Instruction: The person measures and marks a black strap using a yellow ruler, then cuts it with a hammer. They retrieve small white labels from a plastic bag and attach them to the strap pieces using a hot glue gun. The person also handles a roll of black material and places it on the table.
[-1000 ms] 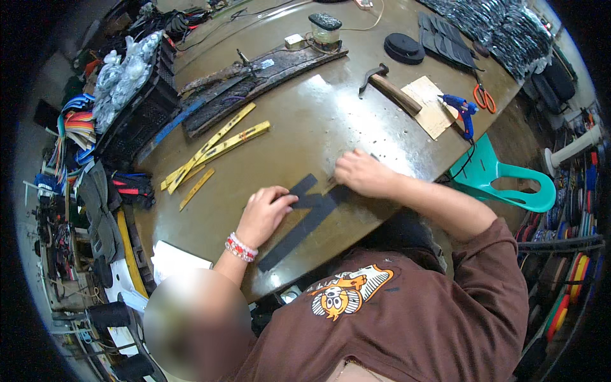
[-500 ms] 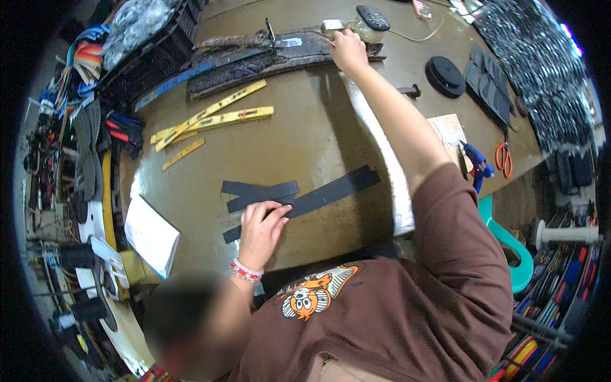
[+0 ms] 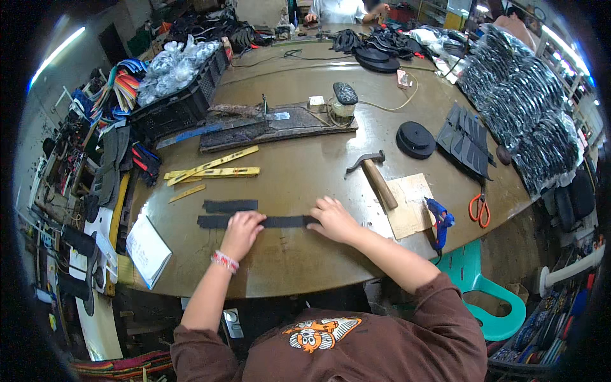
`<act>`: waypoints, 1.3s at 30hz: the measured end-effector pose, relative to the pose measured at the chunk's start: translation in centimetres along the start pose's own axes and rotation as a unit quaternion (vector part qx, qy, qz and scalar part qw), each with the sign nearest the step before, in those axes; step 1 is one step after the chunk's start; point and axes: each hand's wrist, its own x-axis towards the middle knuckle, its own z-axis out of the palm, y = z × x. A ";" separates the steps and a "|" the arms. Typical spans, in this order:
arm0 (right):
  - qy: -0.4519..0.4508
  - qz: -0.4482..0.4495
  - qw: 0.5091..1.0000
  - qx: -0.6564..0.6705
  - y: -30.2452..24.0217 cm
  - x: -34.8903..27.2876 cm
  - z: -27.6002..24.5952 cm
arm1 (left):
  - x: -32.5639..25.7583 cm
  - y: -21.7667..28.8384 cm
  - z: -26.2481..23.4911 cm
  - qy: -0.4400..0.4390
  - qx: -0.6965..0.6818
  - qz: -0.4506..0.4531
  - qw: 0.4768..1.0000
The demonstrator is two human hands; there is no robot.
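Observation:
A long black strap strip point(image 3: 285, 221) lies flat across the near part of the brown table. On its middle-left part rests my left hand point(image 3: 242, 231), fingers bent and closed on the strip. My right hand point(image 3: 335, 221) is at the strip's right end, with thumb and fingers about the edge; the end itself is hidden beneath them. Just beyond the long strip lies a shorter black strip point(image 3: 230, 205), roughly parallel to it and touched by neither hand.
Yellow rulers point(image 3: 219, 172) lie farther left, with a notebook point(image 3: 147, 251) near the left edge. To the right are a hammer point(image 3: 380, 183), a board point(image 3: 407, 210), a blue glue gun point(image 3: 440, 221), orange-handled scissors point(image 3: 480, 210) and a black roll point(image 3: 415, 139). A jar point(image 3: 344, 102) stands beyond.
My right hand has come back from the jar to the strip. The strips, which lay crossed, now lie roughly parallel. The view has tilted up, showing more of the far table.

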 end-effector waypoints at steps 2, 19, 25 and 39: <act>0.040 -0.020 0.998 -0.049 -0.3 1.2 0.3 | 0.6 -1.2 -0.2 0.008 0.006 0.014 1.000; 0.060 0.337 0.914 0.219 -5.1 -9.0 -2.8 | -5.8 4.4 -3.9 0.044 0.068 -0.033 0.996; 0.131 0.236 0.813 0.516 -5.1 -9.1 -1.4 | -7.8 9.5 1.1 -0.030 -0.047 0.045 0.997; 0.003 0.307 0.906 0.290 -6.2 -6.5 -1.2 | -8.9 10.7 1.9 -0.010 -0.070 -0.007 0.997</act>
